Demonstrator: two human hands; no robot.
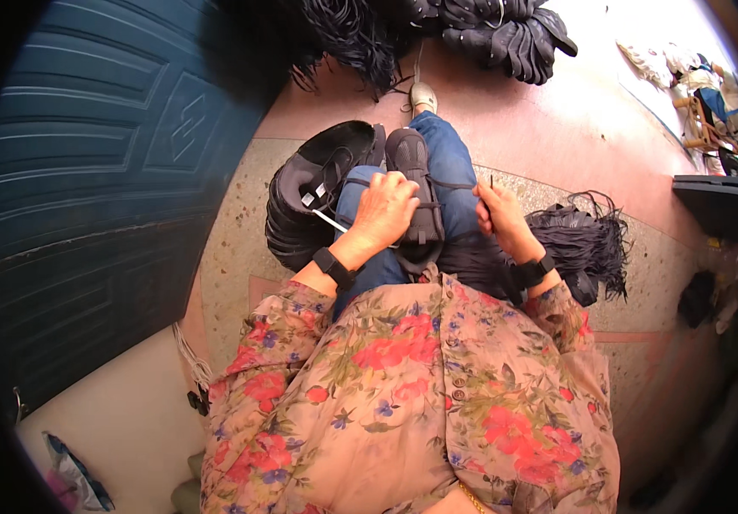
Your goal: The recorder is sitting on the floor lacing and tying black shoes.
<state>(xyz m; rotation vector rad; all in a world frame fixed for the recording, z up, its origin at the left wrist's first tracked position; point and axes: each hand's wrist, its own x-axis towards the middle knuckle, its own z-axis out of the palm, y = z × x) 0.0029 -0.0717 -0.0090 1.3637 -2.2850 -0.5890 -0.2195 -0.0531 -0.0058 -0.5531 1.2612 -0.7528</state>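
A black lace-up shoe [417,224] lies along my lap between my blue-jeaned legs, its toe pointing away from me. My left hand [386,208] is closed at the shoe's left side, its curled fingers over the lacing; the fingertips are partly hidden. To the right, my right hand [504,216] pinches a black shoelace [455,185], which stretches across from the shoe. A thin dark tip stands up from these fingers; whether it is lace or a tool I cannot make out. A narrow white strip [330,221] passes beside my left wrist.
Nested black shoes [294,214] stand left of my leg. More black shoes with loose laces [579,244] lie at the right, and bigger heaps [506,38] ahead. A blue panelled door [103,171] closes off the left. Bags and clutter [712,103] sit far right.
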